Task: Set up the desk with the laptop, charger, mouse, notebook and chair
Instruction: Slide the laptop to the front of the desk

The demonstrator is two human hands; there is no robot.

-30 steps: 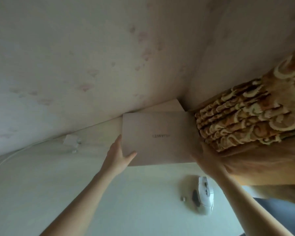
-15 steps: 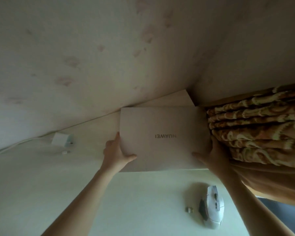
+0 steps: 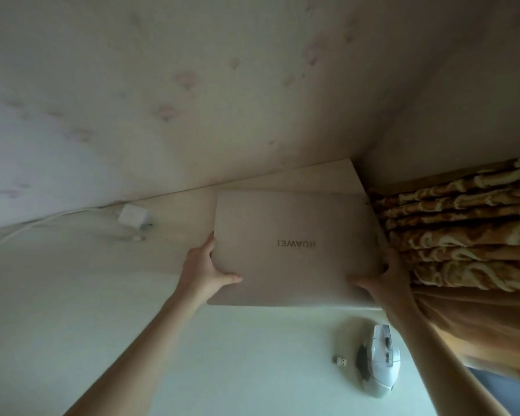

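My left hand (image 3: 204,271) and right hand (image 3: 385,280) grip opposite edges of the closed laptop (image 3: 294,250), fingers wrapped, above the desk (image 3: 132,340).

Seen from above: a closed laptop (image 3: 294,250), lid up with its logo reading upside down, gripped at both side edges near the front corners by the left hand (image 3: 206,270) and the right hand (image 3: 385,279), thumbs on the lid. Set on a pale desk (image 3: 72,295) pushed against a stained wall (image 3: 192,85). Beyond the left hand, a white charger (image 3: 131,216) with its cable. Nearer, a white mouse (image 3: 379,361) beside a small USB dongle (image 3: 340,361). At right, a patterned brown blanket (image 3: 463,229).
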